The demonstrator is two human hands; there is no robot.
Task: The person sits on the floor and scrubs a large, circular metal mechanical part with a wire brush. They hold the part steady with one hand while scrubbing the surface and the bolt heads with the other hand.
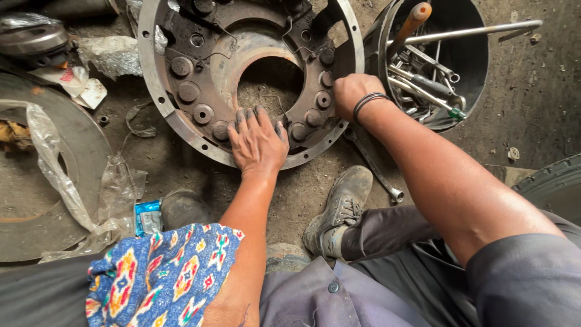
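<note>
Left hand (259,142): palm down, fingers (247,118) spread, released, flat on clutch cover (200,79) rim at 6 o'clock. Cover lies flat on floor (181,163), round, no long axis. Right hand (351,92) at 3 o'clock, fingers hidden, grip n/a. Tool bucket (466,54) beyond.

— Floor? 
— Bare dirt and concrete floor (532,91), grey, dusty, oil-stained, strewn with small stones.
— Left side? 
— Large flat metal disc (36,200), rust-marked; crumpled clear plastic sheeting (60,181) draped across.
— Right side? 
— Black bucket (469,57) of spanners; tyre edge (554,181) at the corner.
— Light? 
— Soft daylight, even, no hard shadows.
</note>
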